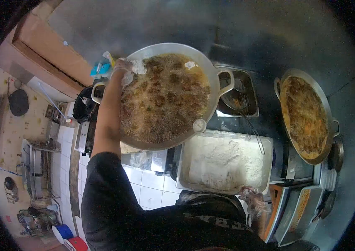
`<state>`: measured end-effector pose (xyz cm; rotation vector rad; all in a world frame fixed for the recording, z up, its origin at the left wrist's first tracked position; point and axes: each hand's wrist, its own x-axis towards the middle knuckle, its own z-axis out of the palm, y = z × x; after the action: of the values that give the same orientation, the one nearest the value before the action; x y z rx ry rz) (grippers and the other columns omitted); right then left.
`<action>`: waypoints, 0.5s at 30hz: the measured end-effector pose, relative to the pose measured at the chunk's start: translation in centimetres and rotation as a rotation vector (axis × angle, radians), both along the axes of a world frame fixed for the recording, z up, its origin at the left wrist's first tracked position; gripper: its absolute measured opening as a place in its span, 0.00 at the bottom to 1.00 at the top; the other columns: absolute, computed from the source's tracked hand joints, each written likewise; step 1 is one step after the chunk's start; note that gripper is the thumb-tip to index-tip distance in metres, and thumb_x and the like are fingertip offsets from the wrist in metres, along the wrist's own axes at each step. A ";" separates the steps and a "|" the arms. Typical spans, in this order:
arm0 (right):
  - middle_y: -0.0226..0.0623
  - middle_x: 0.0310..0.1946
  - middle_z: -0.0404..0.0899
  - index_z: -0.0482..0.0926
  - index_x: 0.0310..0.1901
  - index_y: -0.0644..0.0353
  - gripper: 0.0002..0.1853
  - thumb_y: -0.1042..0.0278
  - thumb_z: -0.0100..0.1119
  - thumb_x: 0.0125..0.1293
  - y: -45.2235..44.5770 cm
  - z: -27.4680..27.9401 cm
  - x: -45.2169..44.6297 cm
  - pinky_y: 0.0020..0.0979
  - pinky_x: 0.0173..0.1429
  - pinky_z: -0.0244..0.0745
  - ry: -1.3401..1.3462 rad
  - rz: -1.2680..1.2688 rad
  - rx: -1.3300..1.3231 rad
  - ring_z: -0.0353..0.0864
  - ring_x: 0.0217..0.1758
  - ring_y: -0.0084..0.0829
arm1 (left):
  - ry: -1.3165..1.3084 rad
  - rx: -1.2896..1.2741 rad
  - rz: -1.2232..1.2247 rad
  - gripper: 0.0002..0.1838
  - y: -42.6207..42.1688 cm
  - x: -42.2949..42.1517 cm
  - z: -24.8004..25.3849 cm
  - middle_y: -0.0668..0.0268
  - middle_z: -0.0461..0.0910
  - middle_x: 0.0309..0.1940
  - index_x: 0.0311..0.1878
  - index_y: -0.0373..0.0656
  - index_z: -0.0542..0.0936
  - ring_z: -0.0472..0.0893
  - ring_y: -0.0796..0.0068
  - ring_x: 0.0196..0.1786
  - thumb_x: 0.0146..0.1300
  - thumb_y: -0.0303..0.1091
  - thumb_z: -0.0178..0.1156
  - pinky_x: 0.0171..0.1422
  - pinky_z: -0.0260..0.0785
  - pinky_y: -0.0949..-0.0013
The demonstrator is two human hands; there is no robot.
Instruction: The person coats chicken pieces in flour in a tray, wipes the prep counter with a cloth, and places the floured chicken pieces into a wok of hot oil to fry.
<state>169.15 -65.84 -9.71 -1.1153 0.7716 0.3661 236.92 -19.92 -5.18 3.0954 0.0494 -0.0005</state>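
Observation:
In a clear plastic glove, my left hand (124, 70) reaches over the left rim of a large two-handled pan (177, 48). Its fingers close on a white flour-coated piece of food (139, 67) just above the bubbling oil. A second white-coated piece (191, 65) lies in the oil near the far right side, and many browned pieces (160, 98) fry around the middle. My right hand (255, 201), gloved too, is low beside the front right corner of a metal tray of flour (223, 161). Its fingers look loosely apart, with nothing visible in them.
A round dial thermometer (199, 125) sits at the pan's front right rim. Right of the pan, a wire strainer (238, 102) rests in a steel container (223, 112), its handle reaching over the tray. Another pan of frying food (305, 117) stands farther right. Blue packaging (100, 70) lies left.

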 end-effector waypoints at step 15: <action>0.50 0.57 0.64 0.65 0.57 0.59 0.25 0.61 0.55 0.59 -4.8 -13.3 8.6 0.39 0.59 0.66 -0.369 0.511 -1.042 0.66 0.59 0.38 | -0.152 -0.089 -0.185 0.10 -7.9 -24.5 16.7 0.51 0.80 0.32 0.38 0.36 0.79 0.80 0.53 0.38 0.53 0.29 0.59 0.43 0.71 0.57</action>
<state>177.72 -70.63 -23.03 -2.3023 0.2999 0.1489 212.38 -27.86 11.51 2.9876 -0.2351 0.2195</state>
